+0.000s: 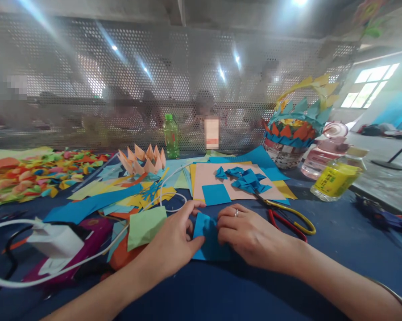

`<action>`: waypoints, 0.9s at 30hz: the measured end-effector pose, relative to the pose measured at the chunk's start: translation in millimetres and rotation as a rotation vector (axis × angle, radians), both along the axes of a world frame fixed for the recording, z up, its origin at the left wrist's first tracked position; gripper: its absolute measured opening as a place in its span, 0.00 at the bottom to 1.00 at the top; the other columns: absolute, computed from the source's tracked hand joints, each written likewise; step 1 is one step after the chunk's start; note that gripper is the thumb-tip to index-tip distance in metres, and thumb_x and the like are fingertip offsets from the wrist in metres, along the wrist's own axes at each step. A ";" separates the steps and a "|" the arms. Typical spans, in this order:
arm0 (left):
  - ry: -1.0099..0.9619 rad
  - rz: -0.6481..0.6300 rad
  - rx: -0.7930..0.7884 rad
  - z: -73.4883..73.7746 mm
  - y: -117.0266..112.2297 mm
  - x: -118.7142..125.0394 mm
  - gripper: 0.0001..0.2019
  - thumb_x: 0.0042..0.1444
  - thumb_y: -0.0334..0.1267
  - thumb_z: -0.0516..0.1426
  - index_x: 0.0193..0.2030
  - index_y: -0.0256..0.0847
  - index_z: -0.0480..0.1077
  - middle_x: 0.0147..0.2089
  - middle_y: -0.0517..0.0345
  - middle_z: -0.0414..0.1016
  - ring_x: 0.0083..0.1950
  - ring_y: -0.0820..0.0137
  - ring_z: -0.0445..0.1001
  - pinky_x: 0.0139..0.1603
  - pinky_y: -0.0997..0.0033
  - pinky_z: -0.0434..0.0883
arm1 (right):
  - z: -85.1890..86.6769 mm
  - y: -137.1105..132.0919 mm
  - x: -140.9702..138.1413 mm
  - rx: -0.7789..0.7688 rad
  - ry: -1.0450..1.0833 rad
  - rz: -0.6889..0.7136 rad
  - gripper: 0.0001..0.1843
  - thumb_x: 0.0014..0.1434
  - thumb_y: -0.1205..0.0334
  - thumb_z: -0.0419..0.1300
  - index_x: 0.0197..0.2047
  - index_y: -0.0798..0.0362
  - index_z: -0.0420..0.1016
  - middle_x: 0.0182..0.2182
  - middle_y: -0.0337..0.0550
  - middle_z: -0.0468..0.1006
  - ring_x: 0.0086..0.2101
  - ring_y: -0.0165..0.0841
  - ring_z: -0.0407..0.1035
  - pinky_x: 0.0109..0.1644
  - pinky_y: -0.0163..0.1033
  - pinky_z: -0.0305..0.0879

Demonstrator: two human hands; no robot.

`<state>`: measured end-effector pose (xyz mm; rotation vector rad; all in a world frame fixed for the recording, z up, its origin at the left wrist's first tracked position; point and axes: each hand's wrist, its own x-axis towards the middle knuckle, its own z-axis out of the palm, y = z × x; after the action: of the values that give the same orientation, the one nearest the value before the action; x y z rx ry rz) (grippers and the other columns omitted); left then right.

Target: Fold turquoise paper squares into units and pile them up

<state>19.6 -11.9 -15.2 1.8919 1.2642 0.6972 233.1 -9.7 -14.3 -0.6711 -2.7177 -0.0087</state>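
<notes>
A blue square of paper (pixel 210 247) lies on the dark blue table between my hands. My left hand (pixel 179 234) holds its left edge, thumb on top and index finger stretched forward. At the right edge, the curled fingers of my right hand (pixel 242 232), with a ring on one, grip the paper; their tips are partly hidden. Just beyond lies another blue paper square (pixel 217 195) on a stack of pink sheets (pixel 205 174). Several folded blue paper pieces (pixel 249 179) rest on that stack. Scissors (pixel 289 218) with red and yellow handles lie beyond my right hand.
Left are a green paper square (pixel 147 226), a white charger (pixel 55 240) with cables and a heap of coloured folded pieces (pixel 23 178). Behind stand a peach paper ring (pixel 142 162) and green bottle (pixel 171 138). Right are a paper basket (pixel 284 149) and yellow-labelled bottle (pixel 336 180).
</notes>
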 end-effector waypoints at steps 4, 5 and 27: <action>0.092 0.011 0.124 -0.5 -4.1 1.8 0.28 0.47 0.27 0.57 0.57 0.45 0.62 0.41 0.57 0.72 0.36 0.64 0.74 0.35 0.67 0.71 | -0.1 -0.8 5.5 -0.090 0.026 -0.011 0.11 0.56 0.77 0.52 0.33 0.54 0.72 0.32 0.44 0.74 0.40 0.35 0.66 0.48 0.41 0.61; 0.128 -0.002 0.212 -0.5 -5.0 1.6 0.27 0.47 0.26 0.56 0.56 0.45 0.63 0.49 0.54 0.70 0.44 0.62 0.73 0.41 0.63 0.71 | 0.8 -1.1 6.4 -0.109 0.025 -0.014 0.11 0.56 0.78 0.52 0.33 0.54 0.72 0.33 0.44 0.74 0.40 0.35 0.66 0.47 0.40 0.61; 0.838 -0.627 0.462 22.7 -29.9 -0.3 0.16 0.44 0.18 0.52 0.37 0.37 0.71 0.37 0.56 0.73 0.33 0.66 0.71 0.29 0.68 0.66 | -4.6 0.2 1.8 -0.534 0.201 -0.197 0.06 0.57 0.63 0.65 0.31 0.54 0.73 0.30 0.38 0.74 0.35 0.30 0.66 0.42 0.35 0.61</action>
<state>19.3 -41.8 7.5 2.9357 0.8715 -0.2039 234.8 -9.5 -19.0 -1.0196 -2.4512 0.7166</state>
